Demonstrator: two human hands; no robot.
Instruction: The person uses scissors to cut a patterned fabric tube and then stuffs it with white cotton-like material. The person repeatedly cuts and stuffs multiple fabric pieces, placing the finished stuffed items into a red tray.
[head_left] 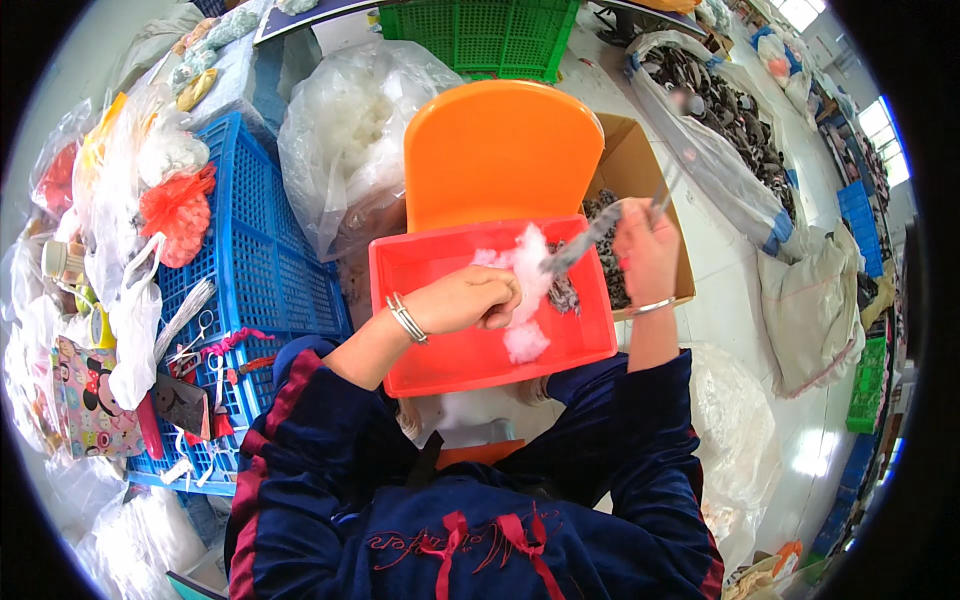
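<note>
A red plastic tray [440, 374] rests over my lap, with fluffy white stuffing [528, 270] in it. My left hand [468, 300], a bracelet at its wrist, is closed beside the stuffing; whatever its fingers hold is hidden. My right hand [648, 250] is raised over the tray's right edge, closed on a grey patterned fabric strip [590, 238] that slants down toward the stuffing. A thin stick-like thing, blurred, shows above that hand. Small grey fabric pieces [565, 294] lie in the tray next to the stuffing.
An orange chair [500, 155] stands beyond the tray, with a bag of stuffing [350, 130] to its left. Behind the right hand is a cardboard box [684, 270] with grey pieces. Blue crates [260, 240] hold scissors and bags at left. A large sack [700, 160] of dark pieces lies far right.
</note>
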